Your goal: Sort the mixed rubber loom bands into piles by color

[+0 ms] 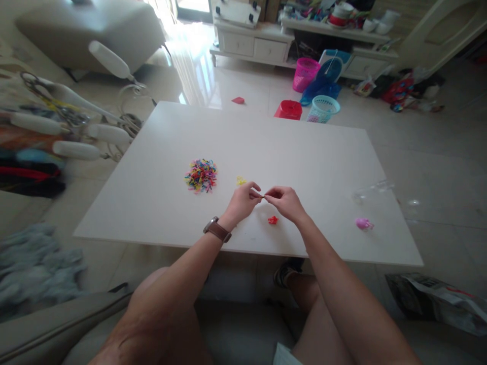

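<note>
My left hand (245, 202), with a brown-strapped watch on its wrist, is closed in a pinch above the white table (304, 152). My right hand (284, 201) pinches from the other side, its fingertips almost meeting the left ones. A tiny dark, thin piece (263, 196) shows between them, too small to name. Just beyond the left hand lies a small cluster of yellow pieces (241, 180). Below the hands, a small red cluster (273, 220) rests on the tabletop. To the left sits a heap of small multicoloured pieces (201, 176).
Near the table's right end are a purple object (364, 224) and a clear plastic item (373, 191). Beyond the far edge, a red stool or bin (289, 109), a light-blue basket (323, 108) and a pink basket (305, 73) stand on the floor.
</note>
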Demonstrator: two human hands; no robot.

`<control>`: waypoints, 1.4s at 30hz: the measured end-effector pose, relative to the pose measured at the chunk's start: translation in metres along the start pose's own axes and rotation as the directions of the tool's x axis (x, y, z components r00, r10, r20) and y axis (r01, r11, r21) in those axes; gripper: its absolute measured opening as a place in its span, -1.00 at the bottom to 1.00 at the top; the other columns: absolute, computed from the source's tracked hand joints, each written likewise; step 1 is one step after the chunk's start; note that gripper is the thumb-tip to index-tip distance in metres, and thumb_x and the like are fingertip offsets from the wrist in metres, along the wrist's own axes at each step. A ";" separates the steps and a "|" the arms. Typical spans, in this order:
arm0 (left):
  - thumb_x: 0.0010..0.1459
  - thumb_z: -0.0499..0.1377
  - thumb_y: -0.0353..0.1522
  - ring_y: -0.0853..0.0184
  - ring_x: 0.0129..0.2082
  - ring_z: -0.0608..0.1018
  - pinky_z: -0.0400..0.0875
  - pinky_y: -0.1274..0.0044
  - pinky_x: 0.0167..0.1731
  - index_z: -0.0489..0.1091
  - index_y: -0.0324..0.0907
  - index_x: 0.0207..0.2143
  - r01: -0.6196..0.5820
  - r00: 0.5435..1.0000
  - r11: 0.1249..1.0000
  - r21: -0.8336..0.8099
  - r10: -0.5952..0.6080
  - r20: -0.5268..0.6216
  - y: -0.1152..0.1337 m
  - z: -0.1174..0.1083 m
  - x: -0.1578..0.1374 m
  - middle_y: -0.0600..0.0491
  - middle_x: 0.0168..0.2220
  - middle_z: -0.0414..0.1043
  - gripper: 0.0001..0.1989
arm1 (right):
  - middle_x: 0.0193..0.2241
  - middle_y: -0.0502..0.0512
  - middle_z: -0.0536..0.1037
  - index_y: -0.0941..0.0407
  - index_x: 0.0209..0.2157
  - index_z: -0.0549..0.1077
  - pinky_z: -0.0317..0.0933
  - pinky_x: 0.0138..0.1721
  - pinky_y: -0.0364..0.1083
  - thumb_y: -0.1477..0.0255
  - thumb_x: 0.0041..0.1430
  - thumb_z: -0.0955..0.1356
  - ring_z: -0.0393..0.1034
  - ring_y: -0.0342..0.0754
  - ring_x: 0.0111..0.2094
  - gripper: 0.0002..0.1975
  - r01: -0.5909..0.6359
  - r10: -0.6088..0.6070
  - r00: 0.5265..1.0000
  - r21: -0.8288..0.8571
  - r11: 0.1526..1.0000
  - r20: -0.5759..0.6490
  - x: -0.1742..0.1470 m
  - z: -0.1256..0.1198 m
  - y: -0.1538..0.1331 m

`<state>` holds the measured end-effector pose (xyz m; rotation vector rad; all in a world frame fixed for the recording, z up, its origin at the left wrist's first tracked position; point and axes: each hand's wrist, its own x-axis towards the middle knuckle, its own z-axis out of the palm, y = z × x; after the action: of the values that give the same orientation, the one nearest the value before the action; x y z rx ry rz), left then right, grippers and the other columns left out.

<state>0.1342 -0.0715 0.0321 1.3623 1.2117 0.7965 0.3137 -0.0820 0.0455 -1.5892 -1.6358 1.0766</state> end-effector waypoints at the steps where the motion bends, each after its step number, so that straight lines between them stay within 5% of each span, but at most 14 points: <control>1: 0.05 0.27 -0.55 0.30 -0.31 0.66 0.50 0.48 -0.22 0.42 -0.18 -0.25 -0.001 1.000 1.000 0.000 0.001 -0.003 0.000 0.000 0.000 -0.01 -0.35 0.63 -0.79 | -0.42 0.07 0.64 0.13 -0.40 0.61 0.31 -0.29 -0.13 0.37 0.09 0.43 0.50 -0.08 -0.37 -0.87 -0.003 0.003 1.000 0.005 1.000 -0.008 0.000 0.000 0.001; 9: 0.05 0.28 -0.50 0.32 -0.39 0.63 0.46 0.51 -0.34 0.43 -0.20 -0.30 0.080 0.997 0.986 -0.143 -0.079 0.013 0.006 -0.004 0.000 0.00 -0.44 0.61 -0.85 | -0.37 0.12 0.66 0.16 -0.34 0.60 0.39 -0.21 -0.09 0.36 -0.05 0.48 0.54 -0.04 -0.31 -0.79 -0.090 0.082 0.996 0.239 0.967 0.045 0.003 0.003 0.001; 17: 0.05 0.30 -0.47 0.34 -0.42 0.60 0.44 0.53 -0.36 0.43 -0.21 -0.34 0.087 0.996 0.983 -0.163 -0.083 0.030 0.007 -0.009 0.001 0.00 -0.48 0.59 -0.89 | -0.46 0.09 0.61 0.17 -0.40 0.57 0.34 -0.30 -0.11 0.32 -0.06 0.48 0.47 -0.09 -0.40 -0.78 -0.118 0.114 0.993 0.259 0.959 0.030 0.005 0.004 0.005; 23: 0.06 0.29 -0.43 0.33 -0.40 0.62 0.46 0.53 -0.33 0.49 -0.22 -0.38 0.059 0.995 0.996 -0.062 -0.064 -0.077 0.002 -0.027 0.011 -0.02 -0.45 0.60 -0.95 | -0.45 0.05 0.61 0.15 -0.39 0.59 0.29 -0.29 -0.14 0.41 0.06 0.44 0.46 -0.11 -0.40 -0.90 -0.093 0.087 0.994 0.077 0.993 0.072 -0.002 0.014 0.001; 33: 0.02 0.27 -0.44 0.30 -0.40 0.62 0.45 0.53 -0.32 0.59 -0.23 -0.39 0.109 0.966 0.937 0.333 -0.021 -0.258 -0.013 -0.071 0.035 -0.01 -0.45 0.61 -0.91 | -0.39 0.03 0.61 0.12 -0.35 0.61 0.19 -0.28 -0.18 0.57 0.17 0.42 0.42 -0.14 -0.36 -0.90 0.177 -0.094 0.941 -0.235 0.956 0.324 -0.020 0.087 0.001; 42: 0.05 0.30 -0.39 0.23 -0.30 0.64 0.45 0.47 -0.24 0.60 -0.21 -0.38 0.123 0.945 0.917 0.380 0.009 -0.327 -0.032 -0.065 0.051 -0.09 -0.34 0.64 -0.91 | -0.36 0.06 0.62 0.12 -0.29 0.60 0.18 -0.27 -0.17 0.44 0.21 0.45 0.43 -0.11 -0.35 -0.95 0.172 -0.079 0.950 -0.291 0.941 0.303 -0.020 0.091 -0.011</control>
<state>0.0785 -0.0084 0.0047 1.5498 1.7381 0.7786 0.2319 -0.1134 0.0133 -1.5454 -2.1672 1.0573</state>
